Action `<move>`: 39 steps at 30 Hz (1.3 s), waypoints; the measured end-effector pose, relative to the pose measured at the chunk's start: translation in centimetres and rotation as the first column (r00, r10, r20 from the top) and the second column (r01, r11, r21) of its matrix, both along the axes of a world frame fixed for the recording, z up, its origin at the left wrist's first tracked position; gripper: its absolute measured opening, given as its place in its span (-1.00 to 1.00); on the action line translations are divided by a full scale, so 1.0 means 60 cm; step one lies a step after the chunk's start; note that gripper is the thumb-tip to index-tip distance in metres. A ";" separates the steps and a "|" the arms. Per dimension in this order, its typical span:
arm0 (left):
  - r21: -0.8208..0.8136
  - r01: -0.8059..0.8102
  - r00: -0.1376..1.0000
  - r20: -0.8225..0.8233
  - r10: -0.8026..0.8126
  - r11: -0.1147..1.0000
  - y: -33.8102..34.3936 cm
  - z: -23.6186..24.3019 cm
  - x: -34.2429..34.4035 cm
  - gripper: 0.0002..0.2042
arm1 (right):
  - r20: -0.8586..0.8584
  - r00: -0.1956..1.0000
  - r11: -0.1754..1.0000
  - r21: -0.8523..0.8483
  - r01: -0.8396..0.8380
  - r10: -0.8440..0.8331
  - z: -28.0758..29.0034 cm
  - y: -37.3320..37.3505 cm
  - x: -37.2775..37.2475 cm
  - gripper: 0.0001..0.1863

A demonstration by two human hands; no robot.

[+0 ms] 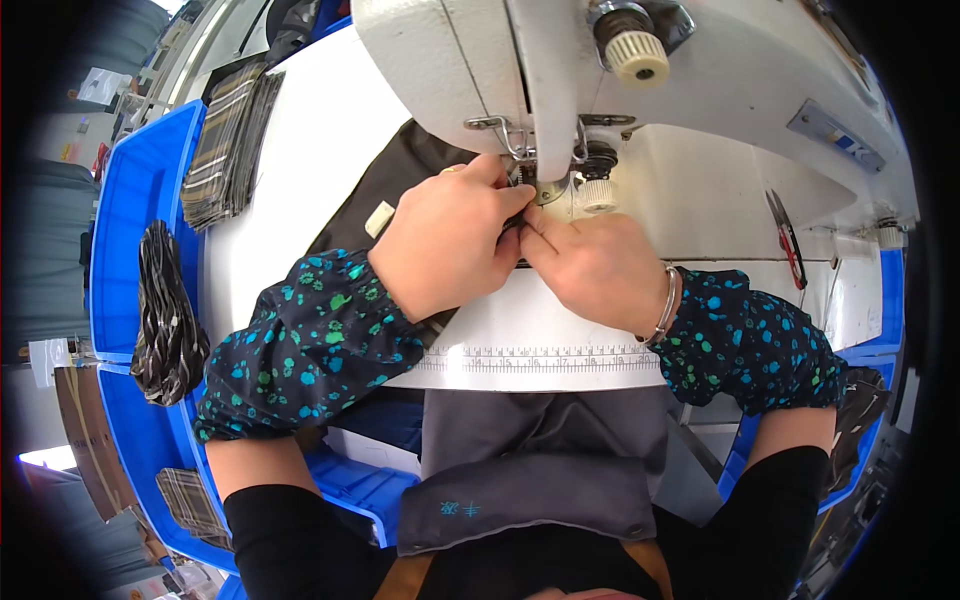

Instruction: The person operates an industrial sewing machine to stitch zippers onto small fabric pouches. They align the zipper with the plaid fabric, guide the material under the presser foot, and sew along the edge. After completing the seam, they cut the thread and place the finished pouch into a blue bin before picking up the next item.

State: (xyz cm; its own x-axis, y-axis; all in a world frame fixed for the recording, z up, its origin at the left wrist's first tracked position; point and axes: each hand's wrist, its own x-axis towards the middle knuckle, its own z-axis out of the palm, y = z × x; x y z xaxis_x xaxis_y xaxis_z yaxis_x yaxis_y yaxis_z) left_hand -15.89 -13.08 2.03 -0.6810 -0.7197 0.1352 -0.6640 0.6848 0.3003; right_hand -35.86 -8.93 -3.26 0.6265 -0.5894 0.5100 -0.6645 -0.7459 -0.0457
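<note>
A white sewing machine (440, 50) stands over the white work surface. Dark brown fabric (350, 205) lies under its left side, with a small cream piece (379, 218) on it. My left hand (450, 235) is curled at the presser foot (540, 190), pinching the edge of that dark fabric. Beside it, my right hand (590, 270) has its fingertips pressed together on the same spot, close under the needle area; the exact bit between the fingers is mostly hidden. Both forearms wear dark sleeve covers with blue and green splashes.
Red-handled scissors (790, 245) lie on the right. Blue bins (130, 200) line the left, with stacked plaid pieces (225, 140) and a bundle of dark strips (165, 310). A printed ruler (540, 362) runs along the table's front edge; more bins (350, 500) sit below.
</note>
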 end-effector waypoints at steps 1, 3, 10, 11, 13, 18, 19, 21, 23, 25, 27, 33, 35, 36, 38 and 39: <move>0.001 -0.010 1.000 -0.001 0.010 1.000 0.001 -0.002 -0.003 -0.71 | -0.015 1.000 1.000 0.005 0.008 -0.008 0.001 -0.001 -0.001 -0.87; 0.001 -0.030 1.000 -0.003 0.030 1.000 0.000 -0.002 -0.007 -0.74 | 0.007 1.000 1.000 0.000 0.022 -0.022 -0.001 -0.004 -0.005 -0.89; 0.221 0.021 0.974 -0.225 0.030 0.975 -0.051 -0.007 0.032 -0.78 | -0.024 0.998 0.998 0.016 0.055 -0.055 0.002 -0.005 -0.011 -0.85; 0.262 0.054 0.969 -0.247 0.013 0.964 -0.065 -0.020 0.047 -0.81 | -0.019 0.998 0.998 0.020 0.052 -0.052 0.004 -0.005 -0.011 -0.86; 0.490 0.037 0.948 -0.294 0.124 0.871 -0.068 -0.025 0.057 -0.84 | 0.043 0.999 0.999 0.027 0.028 -0.029 0.004 -0.007 -0.006 -0.88; 0.724 -0.063 0.933 -0.202 0.299 0.687 -0.045 -0.014 0.047 -0.71 | 0.030 0.997 0.997 0.034 0.075 -0.076 0.000 -0.011 -0.010 -0.68; 0.718 -0.066 0.932 -0.203 0.300 0.693 -0.039 -0.014 0.042 -0.68 | 0.011 0.995 0.994 0.041 0.100 -0.100 -0.001 -0.012 -0.011 -0.63; 0.485 0.005 0.955 -0.262 0.140 0.874 -0.030 -0.018 0.038 -0.66 | -0.020 0.994 0.991 0.070 0.113 -0.111 -0.014 -0.019 -0.012 -0.54; 0.402 0.001 0.964 -0.243 0.106 0.915 -0.036 -0.023 0.037 -0.68 | -0.021 0.993 0.987 0.111 0.117 -0.115 -0.017 -0.021 -0.012 -0.52; 0.398 -0.032 0.976 -0.185 0.114 0.917 -0.041 -0.016 0.031 -0.70 | 0.013 0.993 0.980 0.166 0.114 -0.117 -0.011 -0.022 -0.011 -0.57; 0.362 -0.064 0.979 -0.160 0.130 0.930 -0.043 -0.015 0.029 -0.71 | -0.001 0.995 0.976 0.193 0.098 -0.099 -0.021 -0.029 -0.012 -0.62; 0.023 -0.001 0.981 -0.194 0.005 1.000 -0.037 -0.038 0.024 -0.72 | -0.025 0.996 0.979 0.188 0.083 -0.080 -0.016 -0.029 -0.013 -0.69; 0.026 0.021 0.994 -0.111 -0.018 0.999 -0.044 -0.014 0.039 -0.68 | -0.059 0.993 0.988 0.109 0.110 -0.104 -0.015 -0.016 -0.013 -0.73; 0.031 0.030 0.997 -0.070 -0.027 0.999 -0.046 -0.006 0.048 -0.67 | 0.008 0.997 0.993 0.095 0.075 -0.076 -0.009 -0.010 -0.012 -0.75; 0.063 0.014 0.991 -0.137 -0.005 0.998 -0.057 -0.003 0.061 -0.63 | 0.013 0.998 0.996 0.071 -0.059 0.058 -0.008 -0.009 -0.010 -0.80; 0.080 0.009 0.985 -0.173 0.005 0.997 -0.064 -0.003 0.066 -0.61 | 0.012 0.992 0.991 0.060 -0.123 0.123 -0.008 -0.008 -0.010 -0.82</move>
State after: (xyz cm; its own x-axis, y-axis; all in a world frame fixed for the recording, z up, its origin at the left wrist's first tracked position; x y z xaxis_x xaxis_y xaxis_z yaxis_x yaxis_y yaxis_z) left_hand -11.95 -16.92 1.84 -0.6543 -0.7314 0.1923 -0.5959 0.6551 0.4645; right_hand -36.49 -9.40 -3.73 0.6922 -0.5377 0.4813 -0.5672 -0.8177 -0.0978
